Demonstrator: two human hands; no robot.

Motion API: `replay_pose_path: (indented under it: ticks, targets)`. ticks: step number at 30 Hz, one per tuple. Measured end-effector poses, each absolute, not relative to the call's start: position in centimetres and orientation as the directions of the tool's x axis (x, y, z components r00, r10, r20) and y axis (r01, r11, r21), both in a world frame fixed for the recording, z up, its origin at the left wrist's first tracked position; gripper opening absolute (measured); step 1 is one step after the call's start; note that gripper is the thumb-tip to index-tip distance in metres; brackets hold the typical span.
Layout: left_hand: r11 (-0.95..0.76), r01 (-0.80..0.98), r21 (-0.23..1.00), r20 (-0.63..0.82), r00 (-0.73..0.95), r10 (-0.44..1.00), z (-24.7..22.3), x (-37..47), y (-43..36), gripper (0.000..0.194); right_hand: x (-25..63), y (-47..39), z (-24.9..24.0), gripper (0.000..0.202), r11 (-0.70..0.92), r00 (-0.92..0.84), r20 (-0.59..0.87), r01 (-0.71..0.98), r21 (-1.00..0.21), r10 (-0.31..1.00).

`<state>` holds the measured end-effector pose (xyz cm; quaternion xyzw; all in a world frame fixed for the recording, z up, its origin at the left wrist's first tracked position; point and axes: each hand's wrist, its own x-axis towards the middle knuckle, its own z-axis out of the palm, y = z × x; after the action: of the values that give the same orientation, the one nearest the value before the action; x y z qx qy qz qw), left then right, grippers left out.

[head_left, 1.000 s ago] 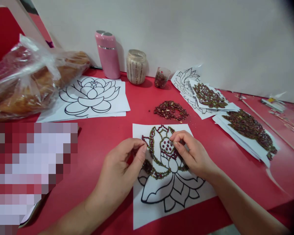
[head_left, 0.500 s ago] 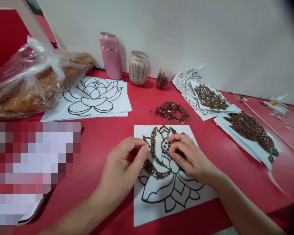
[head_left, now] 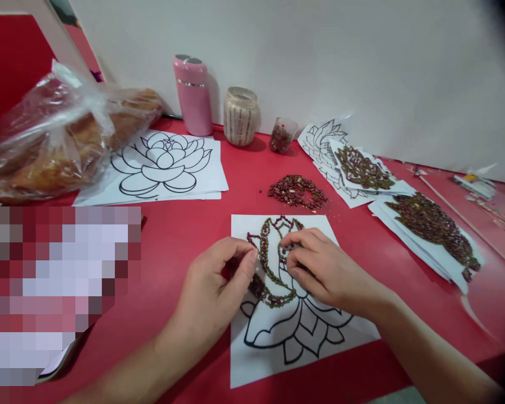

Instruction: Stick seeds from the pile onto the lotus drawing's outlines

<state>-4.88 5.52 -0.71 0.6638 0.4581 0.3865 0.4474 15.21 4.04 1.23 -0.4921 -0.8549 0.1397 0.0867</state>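
Observation:
A white sheet [head_left: 256, 365] with a black lotus outline lies on the red table, its upper lines partly covered with red and green beans [head_left: 273, 300]. My left hand [head_left: 219, 278] is over the sheet's left edge, thumb and forefinger pinched together; what they hold, if anything, is too small to name. My right hand [head_left: 324, 269] rests over the upper middle of the drawing, fingers bent and close together near the beans, and hides part of them. Whether it holds a bean cannot be made out. Behind the sheet lies a pile of loose beans [head_left: 292, 188].
At the back stand a pink flask [head_left: 193, 98], a jar [head_left: 240, 118] and a small cup of beans [head_left: 283, 134]. Lotus sheets [head_left: 164, 168] and a plastic bag [head_left: 67, 146] lie left; bean-covered pictures [head_left: 433, 224] lie right. A blurred patch covers the lower left.
My right hand has shifted slightly left across the drawing and covers more of the beans in its middle. My left hand keeps its pinch. The whole view has moved a little.

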Motion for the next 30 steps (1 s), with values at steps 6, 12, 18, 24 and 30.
replay_pose_path:
  ticks: [6, 12, 18, 24, 30]
  targets:
    - [-0.195, 0.261, 0.946, 0.115, 0.292, 0.95, -0.7, -4.8, 5.4, 0.014, 15.1, 4.0, 1.0, 0.016, 0.475, -0.497, 0.027, 0.81, -0.344, 0.867]
    - [-0.188, 0.26, 0.947, 0.107, 0.296, 0.949, -0.7, -4.8, 5.5, 0.014, 15.6, 4.0, 1.0, 0.014, 0.454, -0.472, 0.065, 0.788, -0.415, 0.879]
    - [-0.176, 0.252, 0.952, 0.099, 0.29, 0.952, -0.6, -4.8, 5.4, 0.014, 16.1, 3.8, 1.0, 0.014, 0.379, -0.374, 0.108, 0.796, -0.473, 0.921]
    - [-0.168, 0.24, 0.956, 0.091, 0.304, 0.948, -0.6, -4.7, 5.2, 0.015, 15.2, 3.5, 0.8, 0.007, 0.302, -0.311, 0.065, 0.814, -0.496, 0.948]
    - [-0.126, 0.231, 0.965, 0.05, 0.309, 0.95, -0.6, -4.6, 5.2, 0.015, 14.7, 3.7, 0.1, 0.012, 0.31, -0.296, 0.106, 0.823, -0.476, 0.949]
